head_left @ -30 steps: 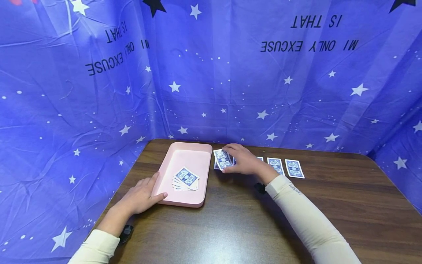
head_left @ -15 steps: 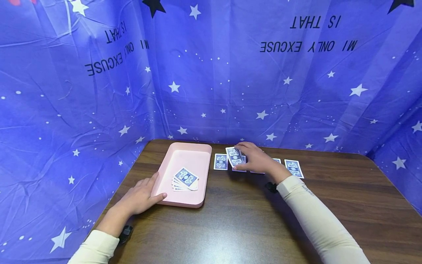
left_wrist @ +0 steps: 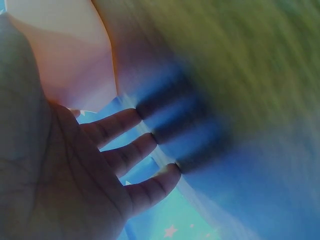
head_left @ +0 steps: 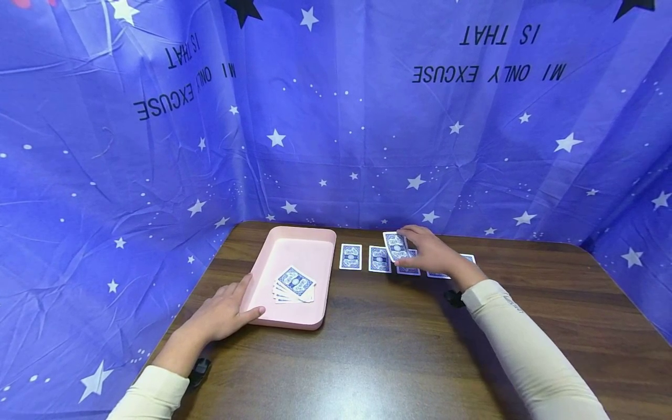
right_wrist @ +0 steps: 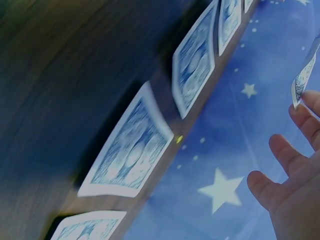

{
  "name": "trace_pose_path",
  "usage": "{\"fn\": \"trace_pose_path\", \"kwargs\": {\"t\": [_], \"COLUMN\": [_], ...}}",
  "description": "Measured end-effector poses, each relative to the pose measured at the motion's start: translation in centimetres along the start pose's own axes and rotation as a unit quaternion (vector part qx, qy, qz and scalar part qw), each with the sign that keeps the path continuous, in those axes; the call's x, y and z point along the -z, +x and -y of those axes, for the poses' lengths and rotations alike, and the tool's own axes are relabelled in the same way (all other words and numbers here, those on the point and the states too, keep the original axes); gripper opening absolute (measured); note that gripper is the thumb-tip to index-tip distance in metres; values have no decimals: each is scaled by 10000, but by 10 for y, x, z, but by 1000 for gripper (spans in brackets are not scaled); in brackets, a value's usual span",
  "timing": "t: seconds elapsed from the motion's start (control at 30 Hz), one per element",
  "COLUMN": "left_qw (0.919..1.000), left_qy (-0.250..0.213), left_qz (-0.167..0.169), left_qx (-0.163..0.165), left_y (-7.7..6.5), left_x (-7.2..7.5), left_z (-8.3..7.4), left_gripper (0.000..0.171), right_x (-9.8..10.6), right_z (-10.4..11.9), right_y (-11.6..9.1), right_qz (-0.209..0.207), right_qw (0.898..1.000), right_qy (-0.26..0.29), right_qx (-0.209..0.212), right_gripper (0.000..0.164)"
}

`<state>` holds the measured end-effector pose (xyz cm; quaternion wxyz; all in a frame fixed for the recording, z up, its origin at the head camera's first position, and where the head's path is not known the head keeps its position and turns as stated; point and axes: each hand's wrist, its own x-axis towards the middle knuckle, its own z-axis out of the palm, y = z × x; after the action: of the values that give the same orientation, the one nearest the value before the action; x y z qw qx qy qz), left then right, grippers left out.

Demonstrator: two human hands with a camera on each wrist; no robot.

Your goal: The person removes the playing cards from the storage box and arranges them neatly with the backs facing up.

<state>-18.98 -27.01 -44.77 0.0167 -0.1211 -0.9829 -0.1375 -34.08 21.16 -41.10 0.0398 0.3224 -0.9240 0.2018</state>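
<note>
My right hand (head_left: 434, 256) pinches a blue-backed playing card (head_left: 394, 245) between thumb and fingers, raised over a row of cards. In the right wrist view the held card (right_wrist: 303, 80) shows at the fingertips, tilted and nearly edge-on. Several blue-backed cards (head_left: 380, 259) lie apart in a line on the table, partly hidden by the hand. At the left, a pink tray (head_left: 326, 280) holds a fanned pile of cards (head_left: 296, 282), the top one back up. My left hand (head_left: 223, 310) rests against the tray's near left corner, its fingers (left_wrist: 130, 155) extended and spread in the left wrist view.
The brown wooden table (head_left: 336, 361) ends at a blue star-printed curtain (head_left: 325, 116), which hangs behind and on both sides. The card at the left end of the row (head_left: 350, 256) lies just right of the tray.
My right hand has carried the held card rightward along the row, from above the left-end card to above the third. My left hand, the tray and the pile have stayed put.
</note>
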Motion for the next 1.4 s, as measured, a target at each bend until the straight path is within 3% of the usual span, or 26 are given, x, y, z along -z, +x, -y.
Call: {"fn": "trace_pose_path", "kwargs": {"t": [0.33,1.17,1.4], "left_qw": [10000,10000,10000], "left_qy": [-5,-25,-22], "left_qz": [2,-36,12], "left_qx": [29,-18,-13], "left_y": [0,1,1], "left_x": [0,-2,-1], "left_z": [-1,2,1], "left_gripper": [96,96,96], "right_x": [11,27,34], "right_z": [-24,-74,-82], "right_y": [-21,-78,-96], "right_qz": [53,-442,-304], "right_qw": [9993,9978,9969], "right_qy": [-5,-313,-350], "right_qx": [-357,-375,-637], "right_gripper": [90,82,82]}}
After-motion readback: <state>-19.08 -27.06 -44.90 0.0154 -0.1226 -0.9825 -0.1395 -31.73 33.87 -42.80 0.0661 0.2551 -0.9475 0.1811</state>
